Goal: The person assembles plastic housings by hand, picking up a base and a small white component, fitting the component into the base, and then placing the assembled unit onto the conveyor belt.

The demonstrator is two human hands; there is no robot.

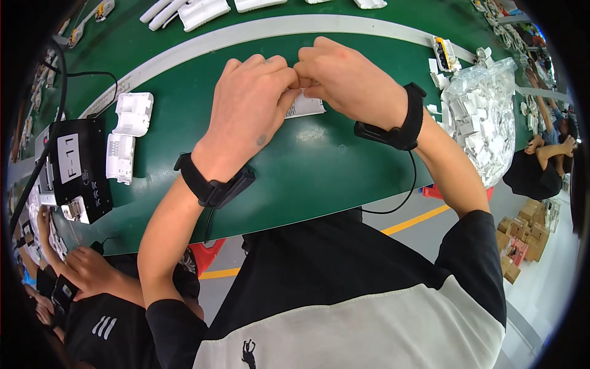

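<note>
Green table (301, 166) spreading below. Clear bag of white parts (493, 75) bulging at table's right edge. Left hand (249, 101) forming loose, nearly closed curl, right hand (351, 80) likewise, tips meeting. White slotted piece (309, 107) showing just beneath, toward table's far edge; hands hiding contact, cannot tell if either is pinching it.

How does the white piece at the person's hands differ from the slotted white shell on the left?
The piece is partly hidden by the left hand and right hand; the shell lies uncovered, touched by neither. The shell sits beside the black box, the piece well away from it. Both are white, with rows of slots.
</note>
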